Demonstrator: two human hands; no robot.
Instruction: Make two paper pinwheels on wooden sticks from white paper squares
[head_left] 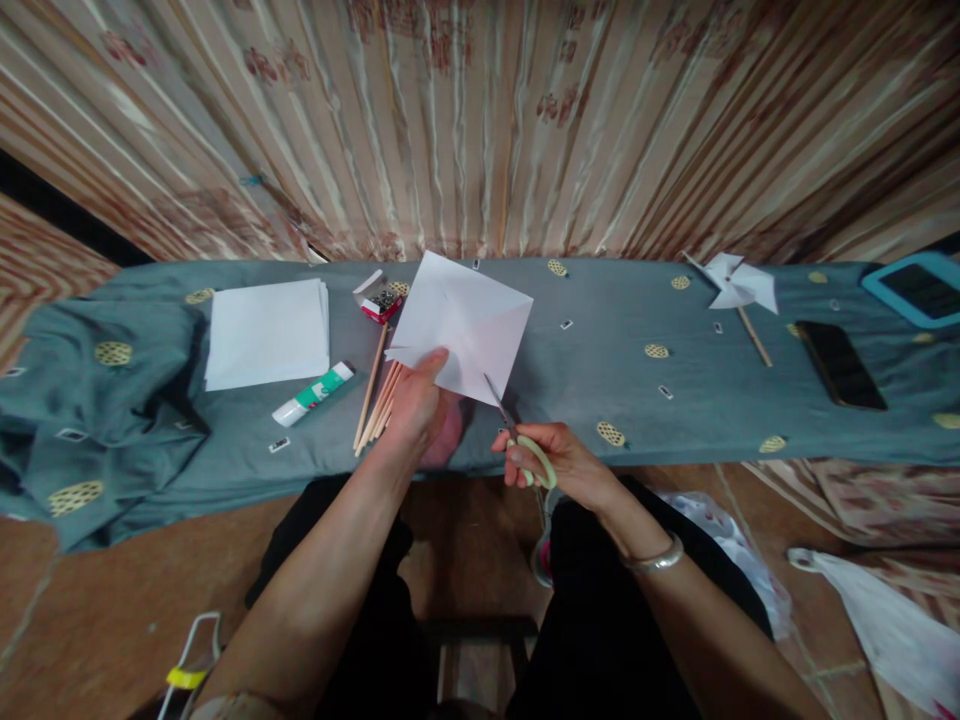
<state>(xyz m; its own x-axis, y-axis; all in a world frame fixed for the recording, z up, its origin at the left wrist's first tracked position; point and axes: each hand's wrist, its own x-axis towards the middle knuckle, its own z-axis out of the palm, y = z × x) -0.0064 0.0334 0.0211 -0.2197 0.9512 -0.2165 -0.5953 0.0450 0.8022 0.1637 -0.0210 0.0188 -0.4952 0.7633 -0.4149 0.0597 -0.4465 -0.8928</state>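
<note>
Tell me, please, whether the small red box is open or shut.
Open: the red box has its flap raised, showing small dark pieces inside.

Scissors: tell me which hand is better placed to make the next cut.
Right, most likely: the right hand holds the green-handled scissors, blades at the near corner of the white paper, while the left hand holds it.

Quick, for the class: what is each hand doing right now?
Left hand: closed on the square white paper, thumb on top.
Right hand: holding the green-handled scissors, blades at the paper's near corner.
</note>
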